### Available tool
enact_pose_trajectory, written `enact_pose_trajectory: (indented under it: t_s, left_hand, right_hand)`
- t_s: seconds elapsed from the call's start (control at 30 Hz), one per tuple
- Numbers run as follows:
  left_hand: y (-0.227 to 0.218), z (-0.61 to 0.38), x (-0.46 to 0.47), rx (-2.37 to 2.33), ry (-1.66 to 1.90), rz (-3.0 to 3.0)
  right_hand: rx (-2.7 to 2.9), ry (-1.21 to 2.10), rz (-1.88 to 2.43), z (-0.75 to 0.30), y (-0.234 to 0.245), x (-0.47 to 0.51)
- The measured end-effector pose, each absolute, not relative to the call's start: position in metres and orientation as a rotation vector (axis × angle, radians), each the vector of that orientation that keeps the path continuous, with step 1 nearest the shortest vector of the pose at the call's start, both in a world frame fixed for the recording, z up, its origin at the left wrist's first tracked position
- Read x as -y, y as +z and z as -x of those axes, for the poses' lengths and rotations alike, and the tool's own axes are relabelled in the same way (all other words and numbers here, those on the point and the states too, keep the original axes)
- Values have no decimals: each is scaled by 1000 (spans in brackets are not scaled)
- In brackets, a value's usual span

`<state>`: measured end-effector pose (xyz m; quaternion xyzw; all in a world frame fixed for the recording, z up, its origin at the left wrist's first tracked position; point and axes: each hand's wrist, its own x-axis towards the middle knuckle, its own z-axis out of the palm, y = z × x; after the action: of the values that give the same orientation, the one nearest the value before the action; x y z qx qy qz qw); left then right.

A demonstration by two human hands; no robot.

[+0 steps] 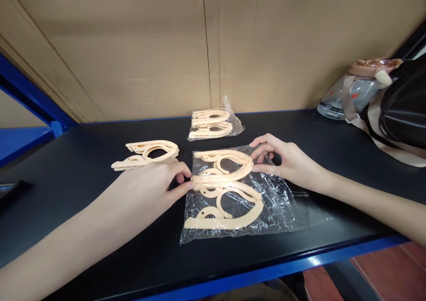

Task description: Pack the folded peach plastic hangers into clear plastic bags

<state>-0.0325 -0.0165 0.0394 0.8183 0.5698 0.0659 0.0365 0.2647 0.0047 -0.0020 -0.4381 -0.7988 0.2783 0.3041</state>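
A clear plastic bag (282, 208) lies flat in front of me, with cream-coloured folding hangers (246, 220) in two groups inside it, one nearer and one farther. My left hand (156, 181) pinches the bag's left side, thumb and forefinger at the hanger ends in the middle. On the other side, my right hand (293, 161) has its thumb and curled fingers closed at the rounded right end of the farther hangers, through the film. Loose folding hangers (171, 148) are stacked just beyond my left hand, which partly hides them.
Behind the bag, a second clear bag (237, 126) of folding hangers lies near the cardboard wall (149, 48). A strapped water bottle (361, 92) leans beside a black bag (408, 108) at right. The black tabletop (83, 159) has a blue front edge. A dark flat object (11, 193) sits far left.
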Motion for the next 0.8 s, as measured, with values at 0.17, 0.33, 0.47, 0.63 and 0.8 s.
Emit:
enact_pose_trajectory:
  t_s: [0.17, 0.33, 0.47, 0.63, 0.8]
  left_hand:
    - [35, 34, 12, -1680, 204, -2495]
    - [33, 37, 12, -1645, 236, -2494]
    - [36, 37, 13, -1704, 198, -2475]
    - [38, 31, 13, -1693, 377, -2691]
    - [31, 28, -6, -1453, 369, -3134]
  right_hand:
    - [2114, 739, 1165, -263, -3, -5]
    - [2128, 714, 1170, -262, -3, -5]
    - [2136, 677, 1181, -262, -4, -6]
    - [2153, 691, 1164, -263, -4, -8]
    - [2175, 698, 1143, -265, -5, -10]
